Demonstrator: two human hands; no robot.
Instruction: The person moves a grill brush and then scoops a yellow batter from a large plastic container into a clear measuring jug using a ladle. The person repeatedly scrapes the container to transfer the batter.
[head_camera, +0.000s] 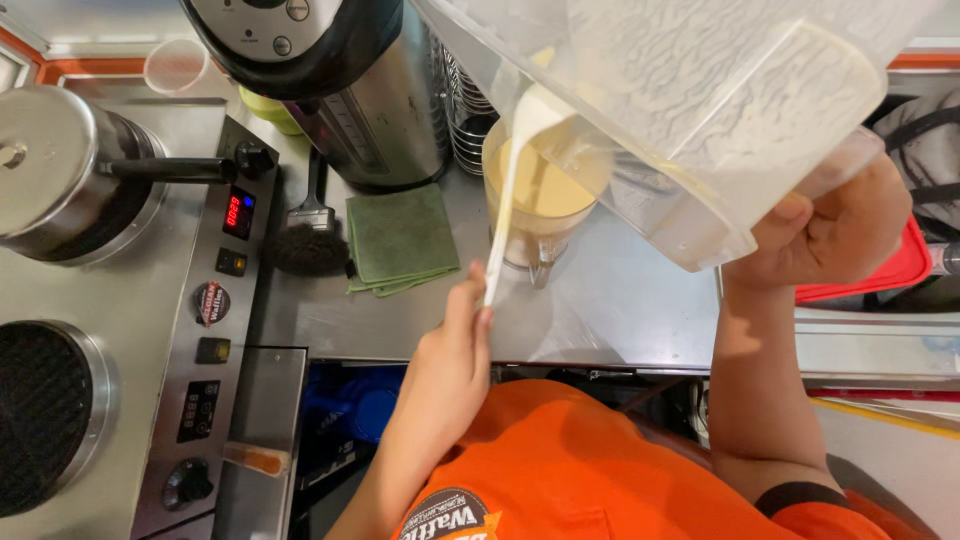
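Observation:
My right hand (835, 235) grips the bottom corner of a large clear plastic tub (700, 110), tipped over a clear jug (540, 215) that stands on the steel counter. Pale yellow batter smears the tub's walls and fills much of the jug. My left hand (450, 355) holds the handle of a white spatula (510, 170), whose blade reaches up into the tub's mouth above the jug.
A green folded cloth (398, 238) and a black brush (310, 240) lie left of the jug. A steel and black urn (360, 90) stands behind them. Waffle irons (70, 170) with a control panel (225, 300) fill the left. A red lid (890, 275) sits at right.

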